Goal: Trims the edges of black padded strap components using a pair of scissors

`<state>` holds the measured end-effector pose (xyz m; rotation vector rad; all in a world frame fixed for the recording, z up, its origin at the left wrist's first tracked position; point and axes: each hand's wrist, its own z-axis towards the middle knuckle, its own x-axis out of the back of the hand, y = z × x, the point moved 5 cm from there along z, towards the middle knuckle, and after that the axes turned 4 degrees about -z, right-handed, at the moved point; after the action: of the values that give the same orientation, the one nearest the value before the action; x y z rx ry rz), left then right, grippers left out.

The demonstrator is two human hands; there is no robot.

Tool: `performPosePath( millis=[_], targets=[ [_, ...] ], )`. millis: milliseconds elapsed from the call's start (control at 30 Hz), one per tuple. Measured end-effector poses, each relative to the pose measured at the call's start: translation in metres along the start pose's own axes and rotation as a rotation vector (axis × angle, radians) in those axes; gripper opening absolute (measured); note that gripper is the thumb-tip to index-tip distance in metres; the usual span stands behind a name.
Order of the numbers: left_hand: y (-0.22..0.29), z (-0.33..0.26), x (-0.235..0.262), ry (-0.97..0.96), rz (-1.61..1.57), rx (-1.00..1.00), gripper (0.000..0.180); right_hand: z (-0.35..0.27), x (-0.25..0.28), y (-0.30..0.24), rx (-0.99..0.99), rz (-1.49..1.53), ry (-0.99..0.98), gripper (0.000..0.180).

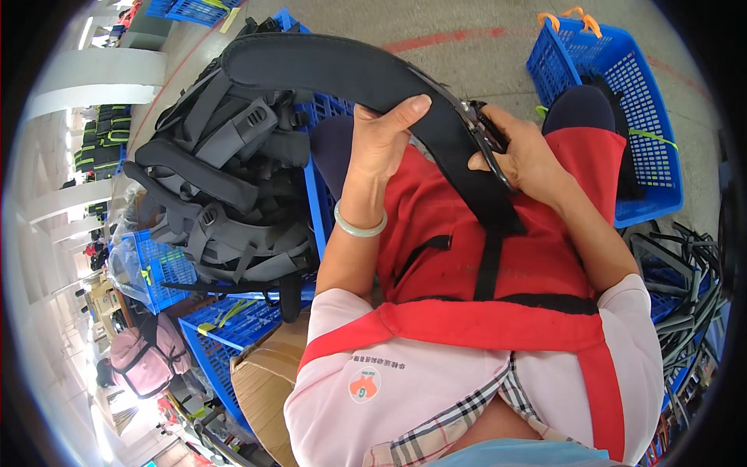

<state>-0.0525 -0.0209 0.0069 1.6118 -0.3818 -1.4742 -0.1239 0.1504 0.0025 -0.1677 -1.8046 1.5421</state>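
A long, curved black padded strap (327, 70) stretches across my lap, its far end lying over a heap of similar straps. My left hand (381, 140) grips the strap at mid-length, thumb on top and fingers tucked underneath. At the strap's right edge, my right hand (529, 156) is closed around dark-handled scissors (486, 136) with metal parts. The scissors lie along the strap's edge, partly hidden by my fingers. Below them, the strap's near end (498, 218) rests on my red apron (436, 265).
The heap of black and grey padded straps (226, 171) fills a blue crate (317, 194) at my left. Another blue crate (654, 179), holding dark pieces, stands at the right. Thin dark strips (685, 272) lie piled below it. A cardboard box (272, 381) is near my left elbow.
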Motion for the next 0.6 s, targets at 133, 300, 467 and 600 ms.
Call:
performPosePath(
  millis=[133, 300, 467, 600],
  targets=[
    [0.006, 0.004, 0.0, 0.001, -0.045, -0.03, 0.02, 0.002, 0.003, 0.007, 0.022, 0.018, -0.027, 0.053],
    [0.018, 0.007, -0.002, 0.02, -0.06, -0.04, 0.02, 0.004, 0.008, -0.008, 0.002, 0.031, -0.039, 0.051],
    [0.013, 0.005, 0.003, -0.04, -0.021, -0.008, 0.024, 0.004, 0.012, -0.01, -0.009, 0.018, -0.076, 0.048],
    [0.01, 0.006, -0.008, -0.087, -0.014, -0.013, 0.027, 0.006, 0.019, -0.014, 0.006, 0.035, -0.07, 0.046]
  ],
)
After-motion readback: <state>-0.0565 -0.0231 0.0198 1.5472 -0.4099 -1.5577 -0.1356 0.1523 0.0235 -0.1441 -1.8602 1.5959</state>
